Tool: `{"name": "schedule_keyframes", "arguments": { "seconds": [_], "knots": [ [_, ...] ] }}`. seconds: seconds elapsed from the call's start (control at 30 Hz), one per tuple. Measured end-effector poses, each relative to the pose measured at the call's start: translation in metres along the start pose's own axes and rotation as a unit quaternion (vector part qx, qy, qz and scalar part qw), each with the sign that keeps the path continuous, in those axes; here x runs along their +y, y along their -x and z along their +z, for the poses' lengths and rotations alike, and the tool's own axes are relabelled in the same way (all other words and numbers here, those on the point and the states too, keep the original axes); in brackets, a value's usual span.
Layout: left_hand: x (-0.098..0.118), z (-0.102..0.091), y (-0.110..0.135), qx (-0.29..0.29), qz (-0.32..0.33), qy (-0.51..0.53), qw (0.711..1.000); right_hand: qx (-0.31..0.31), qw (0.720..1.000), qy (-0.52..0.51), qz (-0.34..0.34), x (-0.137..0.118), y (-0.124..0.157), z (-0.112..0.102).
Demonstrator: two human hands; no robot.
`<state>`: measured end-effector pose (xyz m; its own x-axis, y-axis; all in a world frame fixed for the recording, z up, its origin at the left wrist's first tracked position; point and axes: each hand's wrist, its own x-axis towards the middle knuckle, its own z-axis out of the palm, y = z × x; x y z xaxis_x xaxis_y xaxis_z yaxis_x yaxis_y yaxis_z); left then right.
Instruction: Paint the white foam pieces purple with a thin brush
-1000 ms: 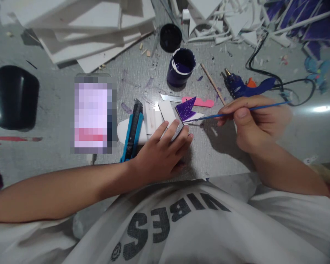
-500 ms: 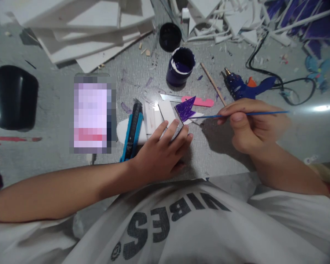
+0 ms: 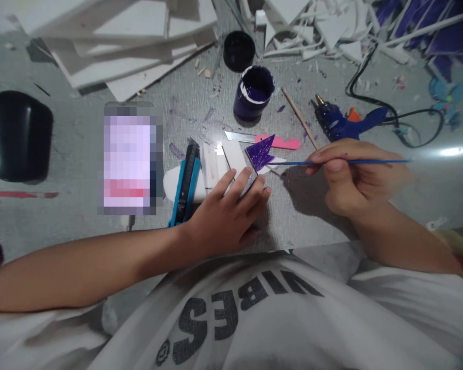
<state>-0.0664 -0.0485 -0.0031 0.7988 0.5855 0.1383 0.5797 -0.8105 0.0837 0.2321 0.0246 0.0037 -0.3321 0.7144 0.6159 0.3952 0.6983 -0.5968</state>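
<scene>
My right hand (image 3: 349,174) pinches a thin blue paintbrush (image 3: 362,161), its tip at the edge of a pointed purple-painted piece (image 3: 260,153). Just under that piece, unpainted white points (image 3: 274,163) stick out. My left hand (image 3: 229,210) lies with fingers spread, the fingertips resting on white foam board strips (image 3: 234,155) beside the purple piece. What its thumb touches is hidden. Left of this hand, a blue and black utility knife (image 3: 185,185) lies across the white pieces. A pink craft knife (image 3: 280,142) with bare blade lies just beyond the purple piece.
An open jar of purple paint (image 3: 253,95) stands beyond the knives, its black lid (image 3: 239,51) behind it. A blue glue gun (image 3: 334,121) with a cord and a wooden stick (image 3: 299,117) lie right. Left are a blurred-out phone (image 3: 127,159), a black mouse-like object (image 3: 21,136) and stacked foam boards (image 3: 111,51).
My right hand and the paintbrush have shifted slightly right, the tip sliding toward the purple piece's right edge. My left hand stays in place.
</scene>
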Motion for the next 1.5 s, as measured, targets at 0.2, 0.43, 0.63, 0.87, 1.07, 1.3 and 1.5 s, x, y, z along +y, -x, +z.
{"name": "schedule_keyframes", "arguments": {
  "seconds": [0.2, 0.43, 0.63, 0.87, 1.07, 1.3, 1.5],
  "knots": [
    [0.0, -0.001, -0.001, -0.011, 0.0, 0.006, 1.0, -0.03, 0.999, -0.02, 0.017, -0.005, -0.001, -0.001],
    [0.0, 0.0, 0.0, 0.006, 0.001, 0.002, 1.0, 0.021, 1.0, -0.009, 0.011, -0.004, -0.002, 0.002],
    [-0.001, -0.001, 0.0, -0.012, -0.006, 0.028, 1.0, -0.01, 1.0, 0.012, 0.018, -0.005, -0.001, 0.001],
    [-0.001, -0.002, 0.0, -0.011, -0.003, 0.016, 1.0, 0.033, 0.999, 0.011, 0.003, 0.0, 0.0, 0.001],
    [-0.001, -0.002, 0.0, 0.0, 0.0, 0.009, 1.0, -0.007, 0.996, 0.09, -0.022, -0.003, 0.001, -0.005],
    [-0.001, 0.0, 0.0, 0.002, -0.002, 0.023, 1.0, 0.076, 0.995, 0.065, -0.025, 0.003, 0.003, -0.002],
    [-0.001, -0.001, 0.0, -0.011, -0.009, 0.046, 0.999, -0.014, 0.994, 0.093, -0.049, -0.002, -0.002, -0.007]
  ]
}}
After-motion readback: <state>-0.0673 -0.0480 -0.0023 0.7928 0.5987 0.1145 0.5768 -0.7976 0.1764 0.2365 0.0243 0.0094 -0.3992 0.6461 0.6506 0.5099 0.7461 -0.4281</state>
